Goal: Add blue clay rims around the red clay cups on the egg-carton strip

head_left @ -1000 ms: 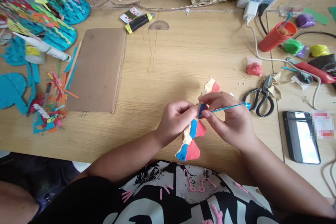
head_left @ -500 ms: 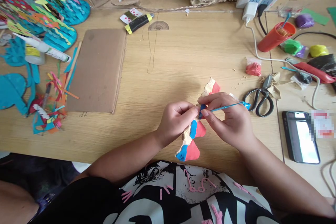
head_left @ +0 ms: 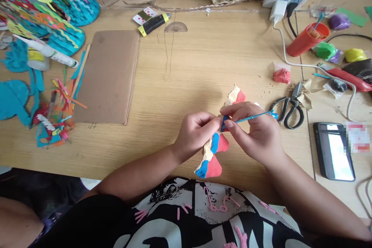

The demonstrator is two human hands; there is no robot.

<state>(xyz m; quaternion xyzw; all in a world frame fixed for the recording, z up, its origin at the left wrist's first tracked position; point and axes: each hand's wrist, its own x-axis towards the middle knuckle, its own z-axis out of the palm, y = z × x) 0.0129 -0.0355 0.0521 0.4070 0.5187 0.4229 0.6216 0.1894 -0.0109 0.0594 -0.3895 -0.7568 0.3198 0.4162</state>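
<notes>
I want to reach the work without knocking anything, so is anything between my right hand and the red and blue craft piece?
Nothing visible: your right hand already touches the craft piece.

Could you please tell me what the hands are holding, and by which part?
The left hand grips the red-and-blue craft strip near its middle; the right hand pinches the thin blue tool near its end at the strip.

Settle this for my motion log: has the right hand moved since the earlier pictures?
No. Judged against the black-handled scissors, the right hand shows no clear shift toward or away from them, nor up or down the picture.
</notes>
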